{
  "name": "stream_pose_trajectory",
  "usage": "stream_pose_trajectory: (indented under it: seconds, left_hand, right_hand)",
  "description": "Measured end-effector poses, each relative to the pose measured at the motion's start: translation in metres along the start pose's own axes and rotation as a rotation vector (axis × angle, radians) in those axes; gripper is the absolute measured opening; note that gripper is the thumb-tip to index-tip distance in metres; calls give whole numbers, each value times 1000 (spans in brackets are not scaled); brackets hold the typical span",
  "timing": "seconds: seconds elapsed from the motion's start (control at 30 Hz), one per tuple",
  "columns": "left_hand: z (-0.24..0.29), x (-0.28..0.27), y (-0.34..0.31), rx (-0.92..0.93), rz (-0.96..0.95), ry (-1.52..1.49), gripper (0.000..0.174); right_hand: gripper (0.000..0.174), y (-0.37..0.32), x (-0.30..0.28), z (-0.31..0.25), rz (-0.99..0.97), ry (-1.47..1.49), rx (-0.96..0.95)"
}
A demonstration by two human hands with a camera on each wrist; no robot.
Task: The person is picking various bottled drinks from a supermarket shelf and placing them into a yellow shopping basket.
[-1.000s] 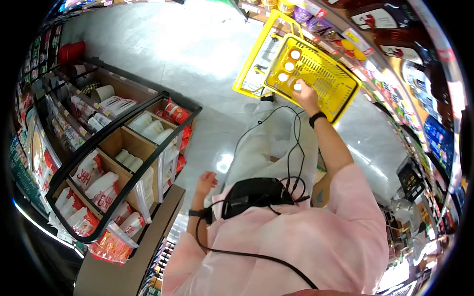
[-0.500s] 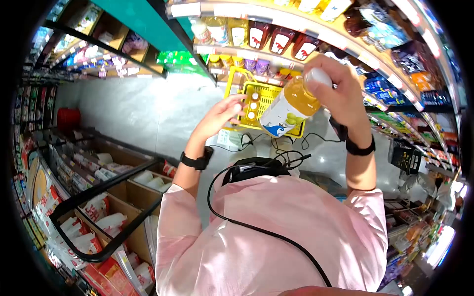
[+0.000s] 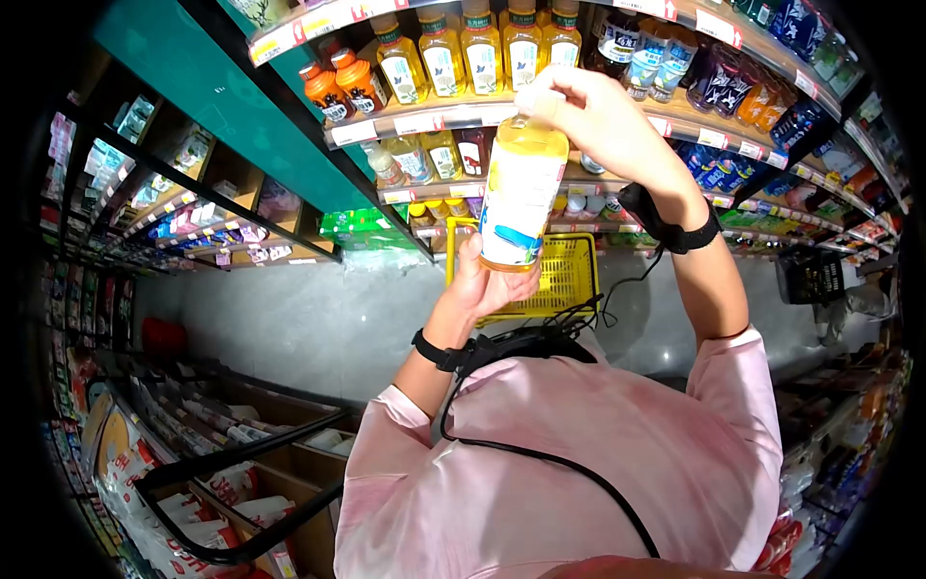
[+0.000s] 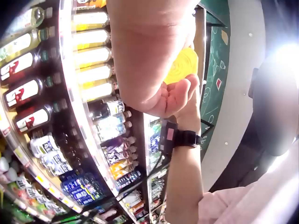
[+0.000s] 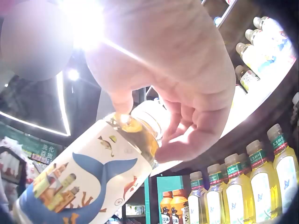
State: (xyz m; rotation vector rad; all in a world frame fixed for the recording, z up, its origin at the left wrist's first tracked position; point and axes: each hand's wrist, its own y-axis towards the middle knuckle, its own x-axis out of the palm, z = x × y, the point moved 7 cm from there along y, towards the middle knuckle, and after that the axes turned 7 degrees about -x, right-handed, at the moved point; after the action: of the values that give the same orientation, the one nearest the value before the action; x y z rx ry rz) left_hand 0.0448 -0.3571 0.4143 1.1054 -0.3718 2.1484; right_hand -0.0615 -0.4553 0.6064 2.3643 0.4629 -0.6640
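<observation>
A clear bottle of yellow drink (image 3: 526, 193), with a white cap and an illustrated label, is held up before the shelves, slightly tilted. My right hand (image 3: 603, 121) grips it from above at the cap and neck. In the right wrist view, thumb and fingers pinch around the white cap (image 5: 152, 116), and a blue whale tail shows on the label (image 5: 100, 172). My left hand (image 3: 480, 289) holds the bottle's base from below, thumb up along its side. The left wrist view shows the yellow bottle bottom (image 4: 186, 65) beside curled fingers.
Shelves of drinks rise ahead, with a row of yellow tea bottles (image 3: 482, 58) and orange bottles (image 3: 359, 82) beside it. Below on the floor stands a yellow basket (image 3: 571, 275). A black-railed display bin (image 3: 241, 463) is at the left. A black cable (image 3: 579, 492) crosses the shirt.
My right hand lifted the bottle out of the yellow basket and raised it toward the shelves. My left hand came up from my side to the bottle's base. The view tilted up.
</observation>
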Motion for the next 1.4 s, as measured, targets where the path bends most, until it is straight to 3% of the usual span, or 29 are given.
stream_pose_trajectory:
  seconds: [0.03,0.07,0.1,0.17,0.3,0.43,0.5,0.53,0.67,0.73,0.83,0.87,0.9,0.97,1.0,1.17,1.2,1.23,1.3,1.37,1.4]
  left_hand:
    - [-2,10,1,-35,-131,-95,82]
    - [-4,13,3,-42,-132,-96,85]
    - [-4,17,3,-42,-133,-90,85]
    - [-5,18,3,-86,-66,-88,92]
    - [0,24,1,-43,-132,-73,97]
    - [10,31,3,17,-110,37,97]
    - [19,10,-1,136,226,281,102]
    - [24,14,-2,157,162,294,88]
    - [35,17,-5,190,236,497,69]
    - [36,15,-4,228,304,521,66]
    - [39,20,-8,262,313,527,72]
    - [40,21,-11,284,325,542,71]
    - [41,22,-12,304,336,558,71]
    - [46,27,-13,328,312,565,70]
    - [51,34,-15,332,333,644,69]
    - [70,38,-9,434,384,810,66]
    - [70,44,-9,361,378,661,62]
    - [71,44,-11,362,375,666,62]
    - [70,35,-21,346,460,812,55]
    - [53,-1,-31,280,481,837,42]
    - [45,-15,-38,201,478,694,36]
  right_hand:
    - [39,-1,1,-9,-22,59,-72]
    - [27,-3,3,-7,-101,36,-13]
    - [27,-3,3,-4,-98,36,-17]
    - [28,0,5,5,-56,127,-55]
    - [34,-1,1,5,43,170,-63]
    - [41,2,-5,11,57,30,2]
    - [43,2,-4,7,54,-8,3]
    - [44,1,-4,3,71,-42,-23]
    - [40,-2,-3,-6,144,-76,-29]
    - [37,-12,-6,-25,246,-19,22]
    - [40,-23,-3,-50,261,-35,-92]
    - [47,-28,-5,-66,209,-123,-104]
    - [67,-30,0,-64,181,-138,-103]
    - [91,-38,6,-64,38,-176,32]
    - [104,-41,10,-61,70,-155,40]
    - [99,-21,5,-43,116,200,-25]
    - [98,-12,0,-41,154,345,-81]
    - [97,-1,-15,-45,211,211,-150]
    - [96,25,-41,-39,236,247,-180]
    - [94,58,-78,-42,306,136,-247]
    - [92,82,-94,-42,311,131,-347]
